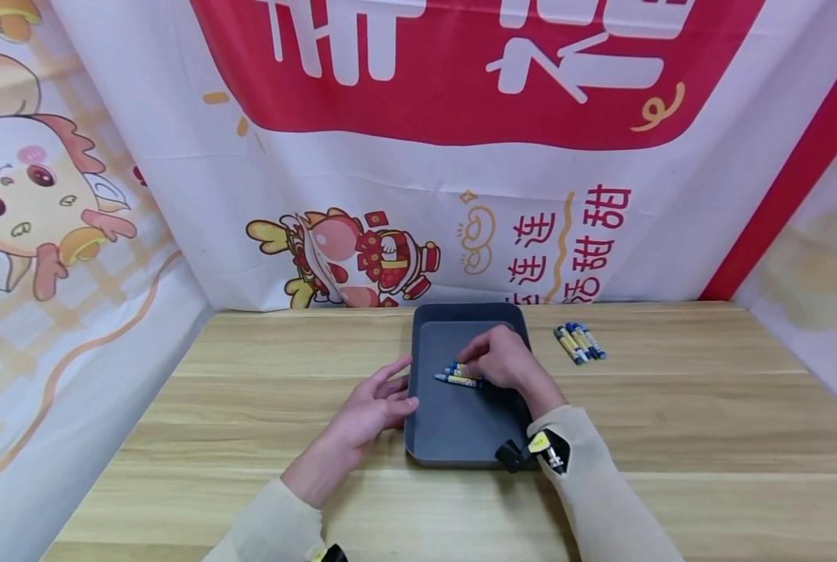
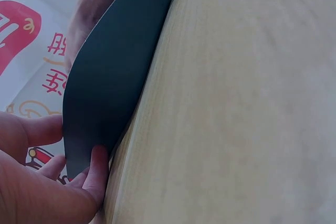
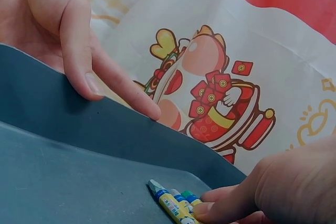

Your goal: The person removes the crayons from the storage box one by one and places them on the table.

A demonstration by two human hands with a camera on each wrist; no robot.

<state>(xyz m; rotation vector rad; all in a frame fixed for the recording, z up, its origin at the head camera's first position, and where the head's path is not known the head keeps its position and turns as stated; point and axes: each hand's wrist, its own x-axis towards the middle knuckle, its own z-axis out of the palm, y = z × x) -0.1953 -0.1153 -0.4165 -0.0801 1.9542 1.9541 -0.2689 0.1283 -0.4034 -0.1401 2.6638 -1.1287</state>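
A dark grey rectangular tray (image 1: 446, 433) sits on the wooden table. Inside it, three crayons with yellow wrappers and blue bands lie side by side; the nearest crayon (image 1: 458, 381) has a pale grey-green tip. My right hand (image 1: 506, 361) reaches in over the tray's right side and pinches the farthest crayon (image 3: 191, 198), the one with a green tip, between thumb and finger. At the left wall, my left hand (image 1: 369, 406) touches the tray, its fingers fairly straight; in the left wrist view, fingertips (image 2: 98, 156) rest against the outer wall.
Several more crayons (image 1: 580, 343) lie in a row on the table, right of the tray. A white cloth (image 1: 362, 172) with red lettering and cartoon prints hangs behind the table's back edge. Wrist cameras (image 1: 531, 451) are strapped over the light sleeves.
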